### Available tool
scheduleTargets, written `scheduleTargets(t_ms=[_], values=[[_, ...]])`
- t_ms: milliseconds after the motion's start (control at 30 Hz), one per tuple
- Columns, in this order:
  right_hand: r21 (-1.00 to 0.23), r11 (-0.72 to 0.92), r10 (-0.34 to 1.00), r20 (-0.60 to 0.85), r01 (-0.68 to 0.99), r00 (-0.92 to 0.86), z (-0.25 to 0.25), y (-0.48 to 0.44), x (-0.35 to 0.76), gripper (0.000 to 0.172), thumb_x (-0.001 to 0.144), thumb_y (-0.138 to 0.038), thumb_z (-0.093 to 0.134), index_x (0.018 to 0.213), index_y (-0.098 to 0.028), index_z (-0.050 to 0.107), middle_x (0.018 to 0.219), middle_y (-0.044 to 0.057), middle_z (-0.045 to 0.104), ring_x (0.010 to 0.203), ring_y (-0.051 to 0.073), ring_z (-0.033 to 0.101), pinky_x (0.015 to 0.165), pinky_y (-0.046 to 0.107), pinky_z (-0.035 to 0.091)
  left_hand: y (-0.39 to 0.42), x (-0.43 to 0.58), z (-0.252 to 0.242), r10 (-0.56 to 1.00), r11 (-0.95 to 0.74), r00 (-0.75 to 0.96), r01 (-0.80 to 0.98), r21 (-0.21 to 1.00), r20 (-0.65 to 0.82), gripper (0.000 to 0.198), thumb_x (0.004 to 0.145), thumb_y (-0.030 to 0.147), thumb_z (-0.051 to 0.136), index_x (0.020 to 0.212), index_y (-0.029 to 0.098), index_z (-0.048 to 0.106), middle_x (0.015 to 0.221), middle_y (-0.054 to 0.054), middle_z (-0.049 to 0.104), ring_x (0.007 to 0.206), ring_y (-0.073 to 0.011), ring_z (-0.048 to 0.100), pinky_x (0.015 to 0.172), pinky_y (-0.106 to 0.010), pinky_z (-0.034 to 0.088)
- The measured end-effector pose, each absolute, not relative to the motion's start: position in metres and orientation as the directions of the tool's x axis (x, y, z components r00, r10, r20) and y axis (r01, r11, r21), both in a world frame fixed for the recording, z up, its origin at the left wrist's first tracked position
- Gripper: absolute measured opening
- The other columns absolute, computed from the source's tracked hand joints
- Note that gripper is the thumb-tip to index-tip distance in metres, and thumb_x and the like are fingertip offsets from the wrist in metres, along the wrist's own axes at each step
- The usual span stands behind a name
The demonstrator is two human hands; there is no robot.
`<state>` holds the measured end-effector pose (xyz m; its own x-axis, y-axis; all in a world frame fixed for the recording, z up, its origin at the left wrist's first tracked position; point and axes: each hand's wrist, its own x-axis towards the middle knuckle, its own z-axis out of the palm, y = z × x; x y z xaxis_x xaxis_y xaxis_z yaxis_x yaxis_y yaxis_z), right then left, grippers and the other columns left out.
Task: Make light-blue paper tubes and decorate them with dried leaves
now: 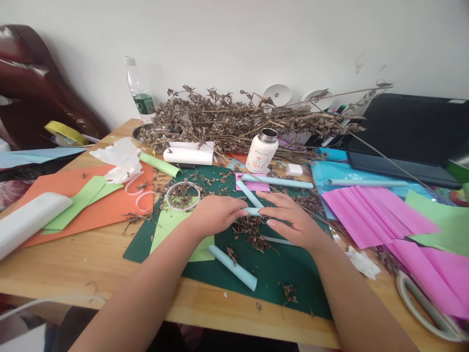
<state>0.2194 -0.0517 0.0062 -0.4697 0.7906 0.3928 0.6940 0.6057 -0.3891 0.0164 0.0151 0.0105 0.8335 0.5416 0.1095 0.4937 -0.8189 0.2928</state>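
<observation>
My left hand (219, 214) is closed, with thumb and fingers pinching one end of a short light-blue paper tube (252, 211). My right hand (293, 221) comes in from the other side with its fingers spread, their tips at the tube's right end. Another blue paper roll (249, 194) slants just above, close to my right fingertips. Crumbled dry leaves (252, 232) lie beneath both hands on the green cutting mat (271, 283). Nearer to me rests a loose blue paper roll (233, 267). Left of my left hand is a clear tape ring (183, 196) on green paper (164, 230).
A white open-topped bottle (261, 152) stands behind the hands, before a heap of dried plant stems (220, 117). At right lie pink crepe paper (373, 215), scissors (425, 308) and a dark laptop (410, 137). Orange paper (40, 200) and a plastic water bottle (141, 93) are at left.
</observation>
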Motion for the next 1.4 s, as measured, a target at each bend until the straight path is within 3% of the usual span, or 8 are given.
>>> scheduleTargets(t_ms=[200,500,633,800,1067,1400], values=[[-0.515,0.615,0.767,0.567,0.597,-0.301,0.008,-0.054,0.222,0.021,0.074,-0.016,0.043,0.086,-0.022,0.059,0.109,0.007,0.052,0.097,0.02,0.048,0.081,0.038,0.04,0.015,0.018,0.012,0.528,-0.818,0.842,0.468,0.336,0.111,0.03,0.083,0.037,0.025,0.093,0.024,0.051,0.089,0.003,0.061,0.079,-0.0144,0.056,0.062,-0.022,0.038],[-0.34,0.637,0.747,0.496,0.692,-0.444,0.009,-0.053,0.219,0.022,0.072,-0.017,0.047,0.092,-0.021,0.056,0.116,0.008,0.047,0.104,0.022,0.043,0.087,0.041,0.034,0.016,0.017,0.011,0.537,-0.819,0.833,0.478,0.318,0.131,0.031,0.083,0.037,0.025,0.094,0.024,0.051,0.09,0.002,0.061,0.08,-0.0155,0.056,0.063,-0.023,0.038],[-0.337,0.638,0.75,0.474,0.692,-0.461,0.012,-0.054,0.218,0.023,0.074,-0.018,0.046,0.095,-0.02,0.055,0.119,0.009,0.044,0.107,0.021,0.04,0.088,0.041,0.032,0.015,0.016,0.011,0.543,-0.814,0.828,0.478,0.33,0.14,0.03,0.083,0.035,0.026,0.095,0.024,0.051,0.089,0.002,0.062,0.079,-0.0145,0.056,0.063,-0.022,0.038],[-0.342,0.641,0.729,0.551,0.687,-0.406,0.015,-0.058,0.221,0.021,0.072,-0.016,0.045,0.089,-0.019,0.057,0.114,0.009,0.048,0.103,0.021,0.043,0.085,0.039,0.036,0.016,0.017,0.011,0.531,-0.821,0.837,0.469,0.326,0.132,0.032,0.083,0.037,0.025,0.095,0.023,0.052,0.089,0.001,0.062,0.078,-0.0144,0.056,0.061,-0.022,0.038],[-0.129,0.641,0.692,0.523,0.757,-0.497,0.015,-0.056,0.221,0.018,0.07,-0.018,0.049,0.085,-0.022,0.058,0.11,0.005,0.051,0.099,0.022,0.045,0.083,0.041,0.038,0.017,0.016,0.012,0.516,-0.832,0.847,0.46,0.311,0.128,0.032,0.083,0.036,0.025,0.094,0.022,0.052,0.09,0.0,0.061,0.08,-0.0151,0.055,0.065,-0.023,0.038],[-0.191,0.634,0.741,0.427,0.749,-0.519,0.018,-0.056,0.218,0.019,0.073,-0.021,0.045,0.086,-0.019,0.058,0.12,0.007,0.045,0.104,0.021,0.042,0.088,0.04,0.034,0.015,0.015,0.012,0.493,-0.84,0.862,0.436,0.324,0.116,0.031,0.083,0.035,0.026,0.096,0.023,0.051,0.09,-0.001,0.061,0.081,-0.0146,0.055,0.066,-0.023,0.039]])
